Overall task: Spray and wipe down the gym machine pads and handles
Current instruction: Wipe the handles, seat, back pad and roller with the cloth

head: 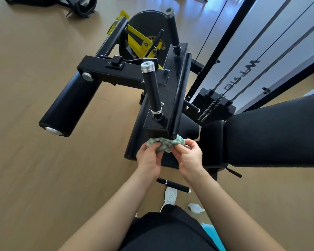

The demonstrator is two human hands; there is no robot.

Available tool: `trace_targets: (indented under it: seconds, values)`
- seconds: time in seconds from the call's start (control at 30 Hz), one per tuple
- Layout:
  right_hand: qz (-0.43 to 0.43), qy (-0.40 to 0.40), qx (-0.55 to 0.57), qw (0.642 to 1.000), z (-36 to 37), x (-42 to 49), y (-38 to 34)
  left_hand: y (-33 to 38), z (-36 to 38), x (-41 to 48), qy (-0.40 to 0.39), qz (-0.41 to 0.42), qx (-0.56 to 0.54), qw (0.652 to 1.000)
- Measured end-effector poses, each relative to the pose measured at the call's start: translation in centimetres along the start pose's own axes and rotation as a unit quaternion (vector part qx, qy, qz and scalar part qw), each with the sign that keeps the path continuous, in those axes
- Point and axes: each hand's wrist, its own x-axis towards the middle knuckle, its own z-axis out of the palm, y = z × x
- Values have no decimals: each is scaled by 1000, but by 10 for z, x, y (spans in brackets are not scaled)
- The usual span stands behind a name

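Note:
A bunched green-and-white cloth [166, 144] is held between both hands at the near end of the black thigh pad bar [179, 98] of a leg machine. My left hand [149, 159] grips the cloth's left part. My right hand [188, 156] pinches its right end. Above the cloth an upright black handle [152, 88] with silver caps rises from the bar. A second handle [173, 26] stands at the bar's far end. The black roller pad [69, 104] lies to the left, the seat back pad [275, 131] to the right. No spray bottle is clearly visible.
The weight stack [215, 105] and cables stand behind the bar on the right. A low side handle [178, 186] sticks out near my white shoe [170, 195]. Yellow cam parts [143, 42] sit at the far end. Wooden floor [34, 160] surrounds the machine.

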Motion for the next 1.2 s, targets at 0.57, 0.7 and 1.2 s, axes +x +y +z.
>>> trace_targets:
  seconds: [0.57, 0.7, 1.2]
  values:
    - [-11, -61, 59, 996, -14, 25, -22, -27, 15, -26, -47, 22, 108, 993]
    - [-72, -206, -71, 973, -20, 22, -36, -36, 26, -46, -92, 162, 244, 952]
    - [-176, -226, -227, 931, 7, 146, -94, -36, 110, -36, 11, 438, 575, 691]
